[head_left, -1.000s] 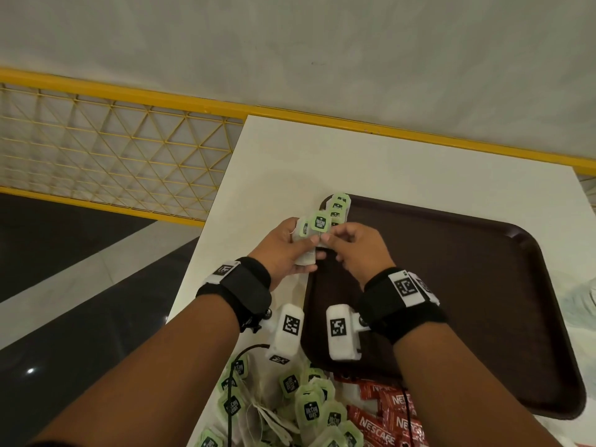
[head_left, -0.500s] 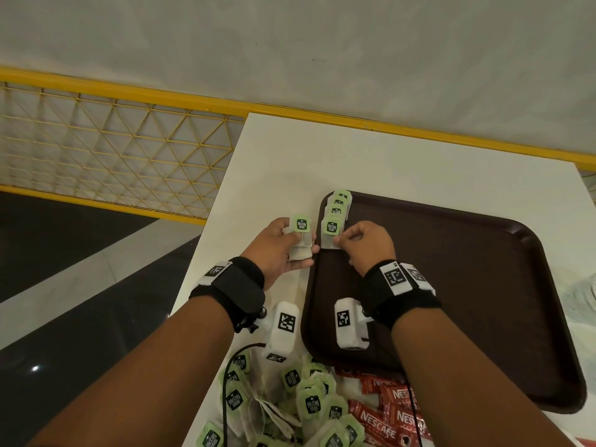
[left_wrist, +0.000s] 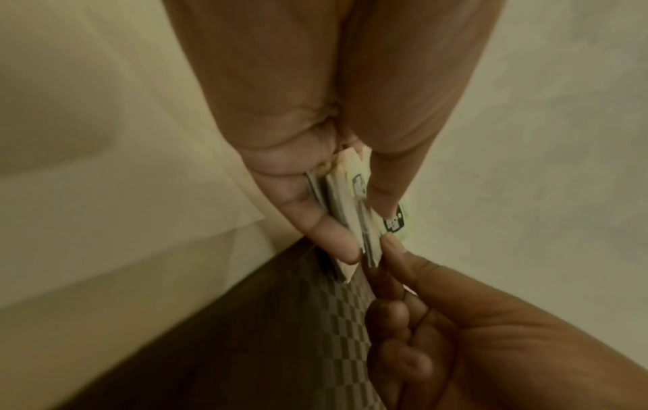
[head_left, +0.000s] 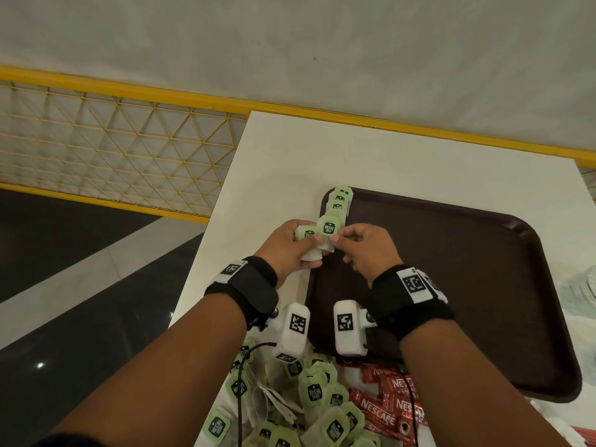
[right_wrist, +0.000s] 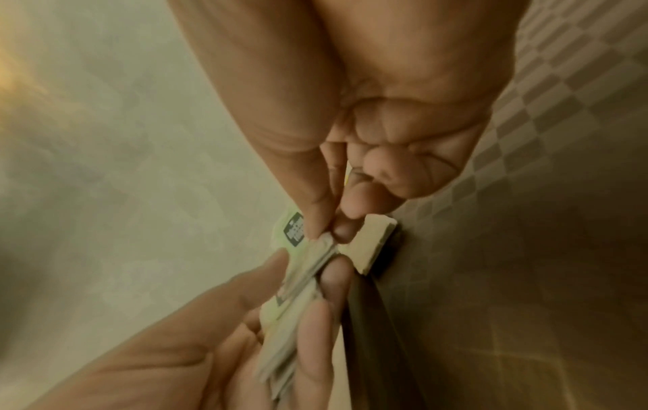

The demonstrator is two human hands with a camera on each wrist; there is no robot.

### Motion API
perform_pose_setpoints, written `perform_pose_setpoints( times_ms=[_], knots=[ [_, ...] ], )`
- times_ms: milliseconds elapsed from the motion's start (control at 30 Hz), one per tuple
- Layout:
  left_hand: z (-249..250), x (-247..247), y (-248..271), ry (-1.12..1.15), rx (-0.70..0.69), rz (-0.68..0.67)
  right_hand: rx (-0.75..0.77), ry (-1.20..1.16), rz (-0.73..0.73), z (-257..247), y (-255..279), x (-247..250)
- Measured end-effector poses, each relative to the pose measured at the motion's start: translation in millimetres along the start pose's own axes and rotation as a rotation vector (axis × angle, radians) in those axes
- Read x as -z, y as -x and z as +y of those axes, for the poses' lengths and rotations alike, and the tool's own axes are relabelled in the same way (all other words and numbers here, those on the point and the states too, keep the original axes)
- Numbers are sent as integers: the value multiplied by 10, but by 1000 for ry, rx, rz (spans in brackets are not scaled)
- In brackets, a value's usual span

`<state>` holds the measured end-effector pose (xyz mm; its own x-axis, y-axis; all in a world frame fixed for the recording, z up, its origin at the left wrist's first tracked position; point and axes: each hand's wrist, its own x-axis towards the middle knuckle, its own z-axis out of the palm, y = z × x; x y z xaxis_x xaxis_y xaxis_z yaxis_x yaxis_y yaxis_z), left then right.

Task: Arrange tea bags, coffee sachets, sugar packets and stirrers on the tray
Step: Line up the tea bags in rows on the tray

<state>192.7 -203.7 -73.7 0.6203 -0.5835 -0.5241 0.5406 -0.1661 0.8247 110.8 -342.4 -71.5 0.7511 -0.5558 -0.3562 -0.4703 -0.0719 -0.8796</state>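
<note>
My left hand [head_left: 292, 245] grips a small stack of white tea bags [head_left: 310, 250] with green tags, held over the tray's left rim. In the left wrist view the stack [left_wrist: 345, 219] sits between thumb and fingers. My right hand [head_left: 361, 250] pinches the top tea bag [head_left: 329, 228] by its edge, next to the left thumb; the right wrist view shows its green tag [right_wrist: 293, 230] beside the pinching fingertips. A row of tea bags [head_left: 338, 201] lies overlapped in the far left corner of the dark brown tray [head_left: 467, 285].
A heap of loose green-tagged tea bags [head_left: 309, 401] lies on the white table [head_left: 354, 156] near me, with red Nescafe sachets [head_left: 387, 404] to its right. Clear plastic wrapping [head_left: 580, 295] is at the right edge. The table's left edge drops to a dark floor.
My right hand came back from the row on the tray to the left hand's stack and now pinches another tea bag. The left hand shifted slightly toward it.
</note>
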Motion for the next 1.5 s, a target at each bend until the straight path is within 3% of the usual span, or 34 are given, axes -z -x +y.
perform_pose_setpoints(
  times_ms=[133,400,567,800,1133,1367,1500],
  knots=[
    [50,63,-14,136,46,44,-36,80,15,47,-41,45],
    [-6,123,8,47,-36,48,-21,276,65,121,-98,49],
    [-54,134,19,-21,-65,76,7,277,124,124,-70,61],
    [-109,90,52,-250,-150,85,33,74,-105,-5,195,-40],
    [-112,160,83,-43,-99,144,-38,209,-3,148,69,42],
    [-167,199,116,-198,-125,249,-35,362,88,205,-50,-15],
    [-172,150,141,-182,-126,228,14,322,116,192,45,17]
  ],
)
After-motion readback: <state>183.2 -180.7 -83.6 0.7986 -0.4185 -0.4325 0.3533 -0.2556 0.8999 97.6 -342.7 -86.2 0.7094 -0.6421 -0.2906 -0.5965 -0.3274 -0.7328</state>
